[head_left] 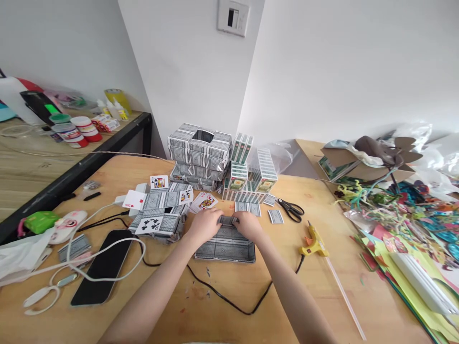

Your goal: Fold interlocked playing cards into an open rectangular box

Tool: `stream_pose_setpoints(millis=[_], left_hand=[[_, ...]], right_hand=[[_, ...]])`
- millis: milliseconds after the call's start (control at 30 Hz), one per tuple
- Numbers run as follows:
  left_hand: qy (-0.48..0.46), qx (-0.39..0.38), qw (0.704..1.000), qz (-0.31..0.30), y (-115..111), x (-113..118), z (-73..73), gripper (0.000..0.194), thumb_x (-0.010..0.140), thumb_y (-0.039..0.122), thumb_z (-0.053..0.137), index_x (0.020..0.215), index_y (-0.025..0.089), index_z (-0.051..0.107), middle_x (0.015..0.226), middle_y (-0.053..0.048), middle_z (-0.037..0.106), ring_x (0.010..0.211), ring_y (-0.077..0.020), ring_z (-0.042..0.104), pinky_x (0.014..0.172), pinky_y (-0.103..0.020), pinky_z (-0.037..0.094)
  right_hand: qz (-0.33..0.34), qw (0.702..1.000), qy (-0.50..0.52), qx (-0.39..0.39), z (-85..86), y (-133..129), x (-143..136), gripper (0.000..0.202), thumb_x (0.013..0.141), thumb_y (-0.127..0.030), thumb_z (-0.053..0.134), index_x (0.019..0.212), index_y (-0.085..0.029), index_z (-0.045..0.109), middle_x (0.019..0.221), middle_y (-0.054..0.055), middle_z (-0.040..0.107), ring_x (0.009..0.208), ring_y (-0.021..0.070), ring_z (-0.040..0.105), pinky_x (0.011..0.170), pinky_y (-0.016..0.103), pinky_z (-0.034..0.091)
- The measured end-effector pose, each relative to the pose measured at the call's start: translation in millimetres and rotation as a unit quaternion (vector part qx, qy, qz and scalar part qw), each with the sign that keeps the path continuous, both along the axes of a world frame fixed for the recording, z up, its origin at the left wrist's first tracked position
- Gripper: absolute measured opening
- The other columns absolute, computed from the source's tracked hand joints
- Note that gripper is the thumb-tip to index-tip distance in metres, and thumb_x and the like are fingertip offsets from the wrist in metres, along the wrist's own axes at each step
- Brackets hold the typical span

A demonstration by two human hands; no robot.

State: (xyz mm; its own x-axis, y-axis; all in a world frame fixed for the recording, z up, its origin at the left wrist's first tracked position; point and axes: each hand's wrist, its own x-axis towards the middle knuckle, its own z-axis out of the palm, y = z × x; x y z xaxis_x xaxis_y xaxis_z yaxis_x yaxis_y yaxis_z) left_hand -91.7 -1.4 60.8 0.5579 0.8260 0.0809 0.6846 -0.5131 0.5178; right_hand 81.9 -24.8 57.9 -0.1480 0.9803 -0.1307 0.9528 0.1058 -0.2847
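In front of me on the table lies a shallow tray made of grey-backed playing cards (224, 249), its open side up. My left hand (205, 225) is closed on its far wall, fingers pinching the left part. Closed on the same wall a little to the right is my right hand (250, 225). A short piece of card wall (228, 220) shows between the two hands; my fingertips are partly hidden. Beyond my hands lie loose face-up cards (204, 202) and a face-down card (248, 209). To the left sits a card-built box (161, 224) with several cards on top.
Card-built boxes (199, 153) stand stacked at the back beside green card packs (265, 172). Black scissors (292, 210) and a yellow glue gun (313, 243) lie right, its black cord (229, 306) crossing before me. A phone (103, 267) and white cables lie left; craft scraps (405, 215) cover the right.
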Motion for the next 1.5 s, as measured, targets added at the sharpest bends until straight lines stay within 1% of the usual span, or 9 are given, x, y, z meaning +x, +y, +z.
stream_pose_setpoints(millis=[167, 300, 433, 600, 767, 1067, 1300, 1400, 1500], left_hand=[[0.107, 0.028, 0.993, -0.038, 0, 24, -1.5, 0.017, 0.073, 0.012, 0.046, 0.081, 0.016, 0.061, 0.081, -0.011, 0.064, 0.082, -0.025, 0.059, 0.073, -0.037, 0.042], [0.116, 0.042, 0.99, -0.065, 1, 25, -5.0, 0.024, 0.075, 0.009, 0.039, 0.077, 0.017, 0.062, 0.079, -0.01, 0.064, 0.081, -0.0234, 0.059, 0.071, -0.034, 0.041], [0.108, 0.051, 0.988, -0.101, 1, 24, -4.8, 0.024, 0.075, 0.009, 0.04, 0.077, 0.018, 0.062, 0.08, -0.009, 0.065, 0.084, -0.0226, 0.058, 0.074, -0.034, 0.039], [0.117, 0.099, 0.985, -0.081, -2, 31, -5.8, 0.026, 0.081, 0.012, 0.034, 0.081, 0.015, 0.059, 0.082, -0.011, 0.064, 0.083, -0.0246, 0.057, 0.075, -0.039, 0.036], [0.14, 0.103, 0.982, -0.075, -4, 36, -6.8, 0.024, 0.081, 0.012, 0.034, 0.082, 0.013, 0.058, 0.084, -0.013, 0.063, 0.083, -0.0254, 0.057, 0.073, -0.038, 0.036], [0.122, 0.051, 0.988, -0.086, 2, 20, -3.5, 0.021, 0.081, 0.02, 0.038, 0.079, 0.017, 0.059, 0.083, -0.01, 0.065, 0.08, -0.0231, 0.059, 0.067, -0.032, 0.039], [0.14, 0.033, 0.985, -0.093, 4, 19, -4.5, 0.025, 0.079, 0.018, 0.039, 0.074, 0.017, 0.063, 0.076, -0.01, 0.066, 0.076, -0.0226, 0.06, 0.065, -0.031, 0.041], [0.103, 0.006, 0.989, -0.102, 6, 15, 0.2, 0.023, 0.079, 0.022, 0.043, 0.077, 0.019, 0.065, 0.08, -0.008, 0.067, 0.08, -0.0215, 0.06, 0.07, -0.03, 0.041], [0.044, -0.012, 0.995, -0.087, 12, 2, 2.2, 0.022, 0.072, 0.023, 0.054, 0.091, 0.023, 0.066, 0.093, -0.005, 0.067, 0.091, -0.0226, 0.058, 0.079, -0.031, 0.04]], right_hand=[[-0.006, 1.0, -0.016, 0.0, -3.3, -2, 6, 0.012, 0.071, -0.018, 0.054, 0.077, -0.021, 0.065, 0.084, 0.006, 0.067, 0.08, 0.0206, 0.06, 0.062, 0.025, 0.036], [-0.009, 0.999, -0.032, -0.002, -6.8, -3, 9, 0.013, 0.074, -0.021, 0.052, 0.073, -0.021, 0.065, 0.082, 0.008, 0.068, 0.078, 0.0218, 0.06, 0.061, 0.026, 0.037], [-0.004, 0.999, -0.049, 0.002, -10.1, -4, 6, 0.017, 0.075, -0.016, 0.048, 0.072, -0.018, 0.065, 0.079, 0.01, 0.067, 0.077, 0.0226, 0.06, 0.062, 0.027, 0.037], [0.034, 0.998, -0.056, 0.008, -10.6, -6, 1, 0.02, 0.077, -0.013, 0.044, 0.078, -0.017, 0.064, 0.085, 0.011, 0.066, 0.084, 0.021, 0.058, 0.069, 0.027, 0.037], [0.053, 0.997, -0.055, 0.004, -11.4, -7, 3, 0.023, 0.08, -0.015, 0.042, 0.078, -0.017, 0.064, 0.083, 0.009, 0.066, 0.083, 0.0191, 0.058, 0.07, 0.025, 0.037], [-0.005, 0.999, -0.042, -0.008, -9.3, -11, 10, 0.027, 0.082, -0.036, 0.044, 0.076, -0.022, 0.065, 0.082, 0.005, 0.068, 0.078, 0.0185, 0.059, 0.063, 0.024, 0.036], [0.001, 1.0, -0.015, -0.015, -9.8, -6, 8, 0.023, 0.08, -0.027, 0.046, 0.071, -0.02, 0.066, 0.077, 0.006, 0.067, 0.076, 0.0183, 0.059, 0.062, 0.024, 0.035], [0.017, 1.0, 0.005, -0.019, -8.3, -6, 11, 0.02, 0.079, -0.024, 0.047, 0.071, -0.02, 0.065, 0.075, 0.005, 0.067, 0.074, 0.0165, 0.058, 0.062, 0.023, 0.035], [0.02, 0.998, 0.059, -0.018, -8.0, -9, 17, 0.015, 0.076, -0.023, 0.051, 0.073, -0.02, 0.066, 0.077, 0.004, 0.067, 0.073, 0.0158, 0.058, 0.062, 0.022, 0.036]])
